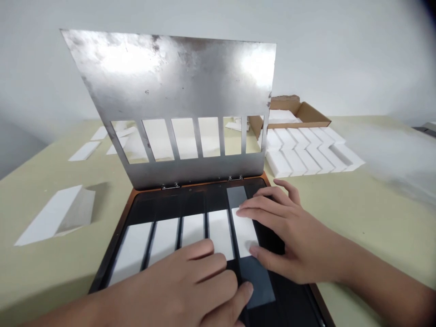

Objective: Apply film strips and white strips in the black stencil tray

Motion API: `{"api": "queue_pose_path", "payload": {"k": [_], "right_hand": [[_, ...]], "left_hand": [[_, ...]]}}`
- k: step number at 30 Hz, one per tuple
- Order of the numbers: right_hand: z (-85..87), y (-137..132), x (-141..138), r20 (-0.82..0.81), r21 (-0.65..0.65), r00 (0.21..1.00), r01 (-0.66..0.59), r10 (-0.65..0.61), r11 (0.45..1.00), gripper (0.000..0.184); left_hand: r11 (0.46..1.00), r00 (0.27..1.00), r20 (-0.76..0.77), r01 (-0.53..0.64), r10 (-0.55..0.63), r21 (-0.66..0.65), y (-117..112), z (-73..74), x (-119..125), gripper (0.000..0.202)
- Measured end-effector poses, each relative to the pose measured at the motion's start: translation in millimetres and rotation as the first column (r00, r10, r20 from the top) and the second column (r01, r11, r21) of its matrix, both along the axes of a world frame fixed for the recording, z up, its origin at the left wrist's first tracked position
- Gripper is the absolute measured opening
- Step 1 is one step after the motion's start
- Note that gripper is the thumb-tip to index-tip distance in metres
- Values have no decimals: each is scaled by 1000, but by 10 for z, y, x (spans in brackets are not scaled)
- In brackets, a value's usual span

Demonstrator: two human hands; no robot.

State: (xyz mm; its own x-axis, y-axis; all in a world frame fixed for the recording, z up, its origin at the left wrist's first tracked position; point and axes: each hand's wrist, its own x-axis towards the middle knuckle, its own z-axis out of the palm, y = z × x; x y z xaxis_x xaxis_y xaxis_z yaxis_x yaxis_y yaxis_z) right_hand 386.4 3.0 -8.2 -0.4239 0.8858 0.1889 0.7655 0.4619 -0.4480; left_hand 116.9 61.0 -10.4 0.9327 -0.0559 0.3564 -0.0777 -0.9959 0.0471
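A dark tray (pixel 112 247) with an orange rim lies in front of me, with several white rectangular pieces (pixel 163 238) in its slots. Its hinged metal lid (pixel 170 77), cut with a row of slots, stands raised behind it. My right hand (pixel 289 231) rests with fingers spread on the rightmost white piece (pixel 243 234), which lies over a grey strip (pixel 257 281). The fingers of my left hand (pixel 190 290) lie flat on the tray, and its thumb touches the grey strip's near end.
Rows of white blocks (pixel 306 152) lie at the back right beside an open cardboard box (pixel 306 111). Loose white pieces (pixel 85 150) lie at the back left. A larger white block (pixel 54 213) sits on the left of the beige table (pixel 374 200).
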Motion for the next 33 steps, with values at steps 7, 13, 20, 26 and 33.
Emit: {"api": "queue_pose_path", "payload": {"k": [7,13,20,26,33], "right_hand": [[17,-9,-11,28,-5,1000,9,-9,1000,42],[39,-23,-6,39,-9,999,-6,6,1000,50],[-6,-8,9,62,23,997,-40,38,999,87],[-17,-18,-40,46,1,998,31,-31,1000,48],[-17,3,-60,11,18,998,63,-63,998,33]], "left_hand": [[1000,1000,1,2,-2,25,7,9,-2,34],[999,998,40,-42,41,29,2,42,21,29],[989,985,90,-149,146,23,47,43,44,28],[956,948,132,-292,291,-17,43,82,2,34],[997,997,65,-57,53,59,4,145,-5,21]]}}
